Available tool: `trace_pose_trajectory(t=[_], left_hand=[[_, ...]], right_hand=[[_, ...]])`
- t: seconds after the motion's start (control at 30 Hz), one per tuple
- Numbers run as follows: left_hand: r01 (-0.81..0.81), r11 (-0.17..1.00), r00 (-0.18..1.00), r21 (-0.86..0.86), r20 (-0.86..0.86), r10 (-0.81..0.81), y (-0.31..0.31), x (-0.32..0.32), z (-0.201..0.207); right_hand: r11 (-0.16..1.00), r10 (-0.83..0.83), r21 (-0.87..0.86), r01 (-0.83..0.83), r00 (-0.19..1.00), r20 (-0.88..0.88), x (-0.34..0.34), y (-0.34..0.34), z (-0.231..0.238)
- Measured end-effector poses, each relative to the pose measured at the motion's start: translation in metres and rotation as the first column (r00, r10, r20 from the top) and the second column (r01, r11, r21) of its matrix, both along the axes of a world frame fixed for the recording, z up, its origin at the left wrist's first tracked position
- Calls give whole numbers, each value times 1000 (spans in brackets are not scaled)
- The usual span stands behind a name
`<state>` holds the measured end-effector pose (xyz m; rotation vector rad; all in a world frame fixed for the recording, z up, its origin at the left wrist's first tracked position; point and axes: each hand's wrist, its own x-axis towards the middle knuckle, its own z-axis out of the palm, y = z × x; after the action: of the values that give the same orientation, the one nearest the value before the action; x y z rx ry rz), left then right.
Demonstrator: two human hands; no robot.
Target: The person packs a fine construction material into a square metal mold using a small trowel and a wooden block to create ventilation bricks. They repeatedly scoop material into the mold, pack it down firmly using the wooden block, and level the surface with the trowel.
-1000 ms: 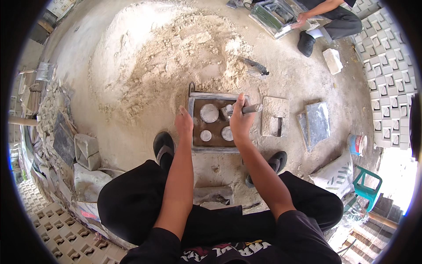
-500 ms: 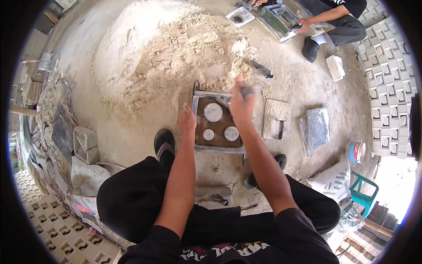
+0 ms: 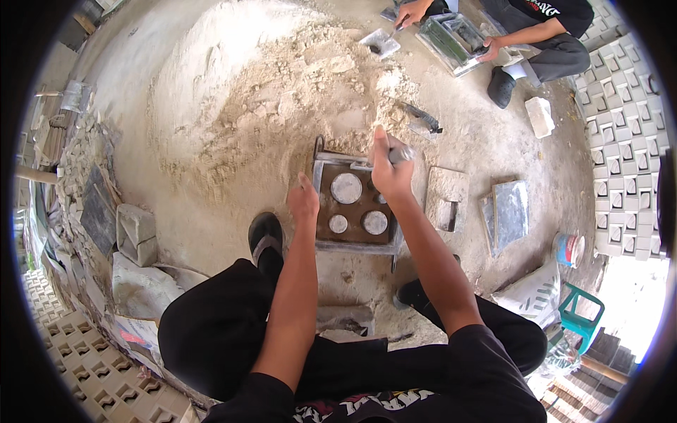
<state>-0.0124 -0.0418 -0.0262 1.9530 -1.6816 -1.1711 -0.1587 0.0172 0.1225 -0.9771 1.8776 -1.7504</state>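
Observation:
A metal mould frame [image 3: 356,247] lies on the ground between my feet. Brown wet mix fills it, around several pale round discs, the largest disc [image 3: 346,189] toward the far left. Over its far right corner, my right hand [image 3: 392,173] is closed around the grey handle of a trowel [image 3: 402,154]; the hand mostly hides the blade. My left hand [image 3: 303,200] is beside the frame's left side, fingers curled and thumb up, with nothing visible in it.
Loose sandy powder [image 3: 282,99] is heaped beyond the frame. To the right are a pale block [image 3: 447,187], flat grey plates [image 3: 509,215] and a green stool [image 3: 582,319]. A dark-handled tool [image 3: 423,118] lies farther off. At the far right a co-worker's hand [image 3: 491,49] holds another mould [image 3: 458,42].
My right hand and the trowel have come slightly nearer over the frame's far right part. The left hand stays beside the frame. The whole view has shifted a little.

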Motion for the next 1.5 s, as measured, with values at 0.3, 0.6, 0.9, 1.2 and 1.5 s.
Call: trace_pose_trajectory(t=[0.3,0.6,0.9,1.2,1.5], left_hand=[[-27,999,999,-19,34,28,0,4,-9],[43,999,998,13,-35,-43,0,-5,-13],[21,1000,999,19,42,-22,0,-4,-4],[2,999,1000,33,-23,-1,1,-7,-9],[-1,998,998,60,58,-3,-1,-6,-6]], right_hand=[[998,-48,-24,51,992,119,-20,12,-4],[989,-122,-52,135,971,205,-43,33,-20],[996,-63,-62,60,997,-46,-21,27,-27],[999,-43,29,38,980,193,-42,24,-19],[946,-318,101,308,943,103,-44,43,-14]])
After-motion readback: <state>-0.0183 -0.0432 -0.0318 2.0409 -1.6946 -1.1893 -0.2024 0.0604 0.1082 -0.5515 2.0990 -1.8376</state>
